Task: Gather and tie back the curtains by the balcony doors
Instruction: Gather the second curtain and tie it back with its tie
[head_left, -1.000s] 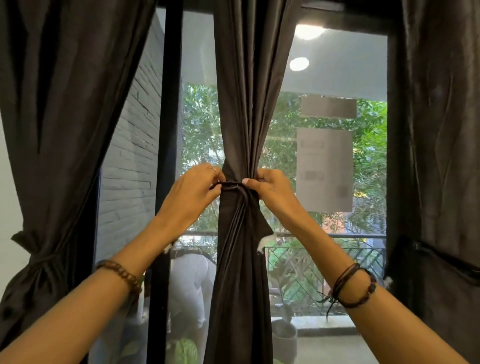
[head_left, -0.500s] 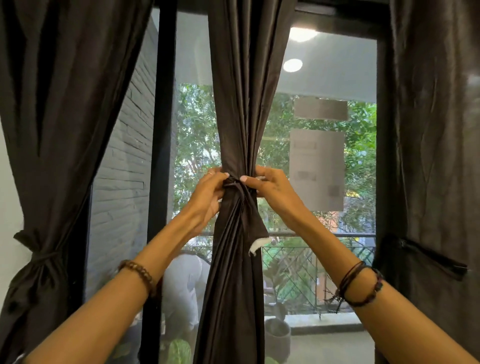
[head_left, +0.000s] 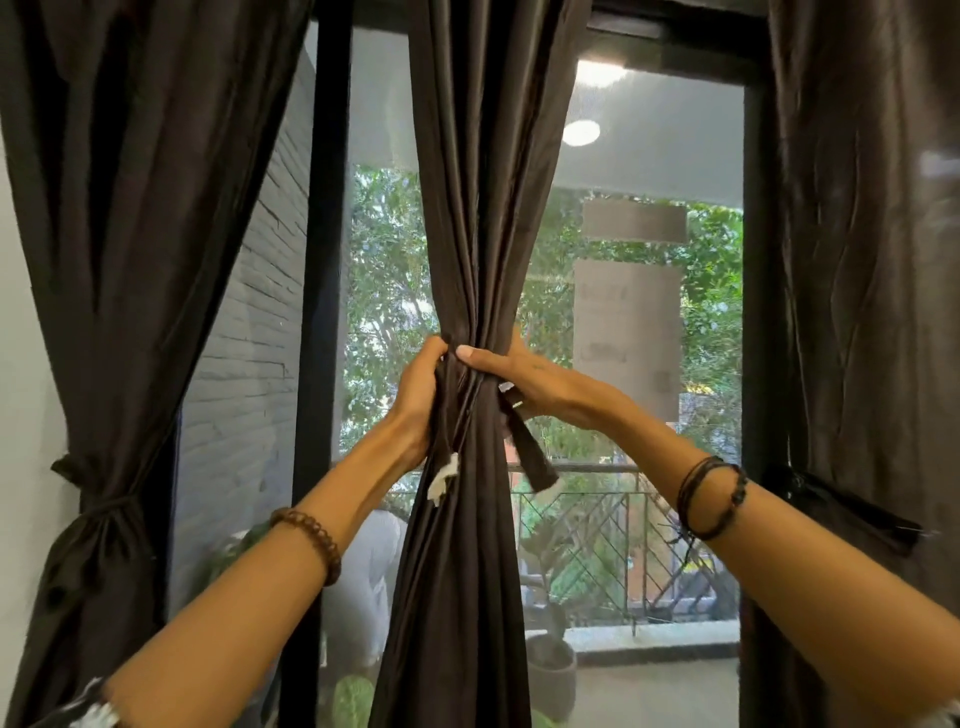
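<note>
Dark brown middle curtain (head_left: 467, 208) is hanging bunched between the balcony doors | left hand (head_left: 421, 395) is now gripping the gathered waist rather than pinching the knot | right hand (head_left: 530, 379) is clasping the other side | tie strap (head_left: 530, 452), earlier wrapped tight, is dangling loose below the right hand | white tag (head_left: 441, 478) is showing lower

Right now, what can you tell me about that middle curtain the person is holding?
The middle curtain is dark brown, slightly shiny fabric hanging in long folds before the balcony glass. It is bunched narrow at its waist, flaring above and below. The left hand grips the bunch from one side; the right hand wraps it from the other. A matching tie strap with a pale end dangles loose beside it, not yet fastened.
</note>
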